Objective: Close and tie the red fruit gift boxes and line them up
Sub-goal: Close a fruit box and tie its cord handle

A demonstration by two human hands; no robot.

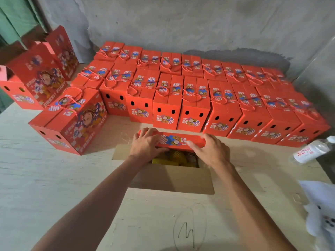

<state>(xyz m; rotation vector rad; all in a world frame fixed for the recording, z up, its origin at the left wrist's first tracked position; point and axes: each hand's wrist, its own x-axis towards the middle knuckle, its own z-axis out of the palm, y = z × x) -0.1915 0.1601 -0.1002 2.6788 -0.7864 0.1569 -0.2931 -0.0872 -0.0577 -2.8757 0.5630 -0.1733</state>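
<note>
An open red gift box (178, 140) stands in front of me on the table, its brown inner flaps (174, 178) folded out toward me. Yellow fruit (174, 158) shows inside. My left hand (146, 144) and my right hand (211, 150) both grip the far red top flap, fingers curled over its edge. Behind it stand two long rows of closed, tied red boxes (166, 105) with red-and-white cords on top. One tied box (72, 120) sits angled at the left.
Taller untied red boxes (38, 73) stand at the back left. A plastic water bottle (311, 149) lies at the right, with white paper or cloth (320, 209) near the table's right edge. A grey wall runs behind the rows. Pencil scribble marks the table front (188, 229).
</note>
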